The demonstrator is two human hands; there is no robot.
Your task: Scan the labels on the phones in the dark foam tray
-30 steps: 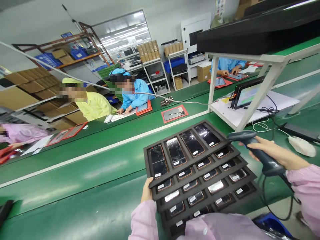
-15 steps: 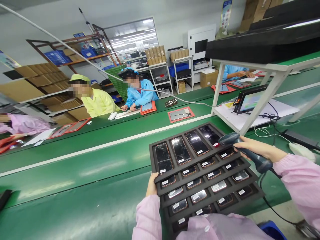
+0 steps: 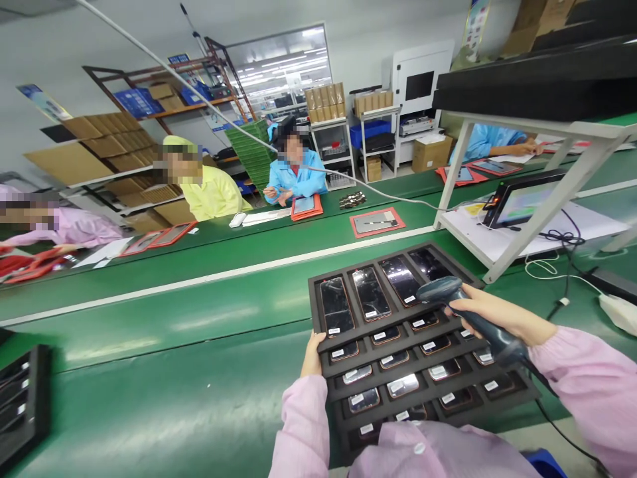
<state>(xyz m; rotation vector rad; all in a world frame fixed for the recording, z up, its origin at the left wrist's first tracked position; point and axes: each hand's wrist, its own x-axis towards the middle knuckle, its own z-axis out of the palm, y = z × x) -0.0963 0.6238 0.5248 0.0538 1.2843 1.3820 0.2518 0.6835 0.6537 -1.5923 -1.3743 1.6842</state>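
- The left hand grips the near-left edge of the top tray in a stack of black foam trays; its fingers curl around the rim, which seems to steady the stack against the person's body while it rests partly on the green conveyor table
- The trays sit stepped, each one showing a row of dark-screened phones with white labels; the staggering leaves every label row exposed from above
- The right hand is wrapped around the handle of a dark grey handheld barcode scanner; the fingers are closed on it; the scanner head hovers over the right end of the top tray, tipped down toward the labels
- The right forearm, in a pink sleeve, comes in from the right, wrist bent so the scanner points left and downward; the left forearm reaches straight ahead
- A tilted touchscreen monitor stands on a white shelf frame to the right; other people in yellow, blue and pink coats work at the far side of the table
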